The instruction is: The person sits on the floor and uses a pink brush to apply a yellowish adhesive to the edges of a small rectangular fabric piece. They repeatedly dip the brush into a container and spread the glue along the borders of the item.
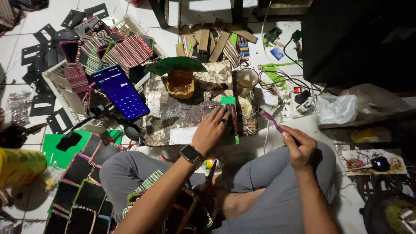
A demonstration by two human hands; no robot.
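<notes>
Dark, striped-edged fabric panel (pixel 223 119) lies on the glue-stained work board (pixel 173 115), pressed flat by the left hand (pixel 211 130) with fingers spread; the right hand (pixel 299 145), well apart, pinches a purple strip (pixel 271 120); a yellow glue tub (pixel 180 83) and propped phone (pixel 120 92) stand beyond.

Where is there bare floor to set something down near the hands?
Bare tile shows beyond the right hand, between the plastic bag and the knee. The work board by the left hand and the basket side are crowded.
</notes>
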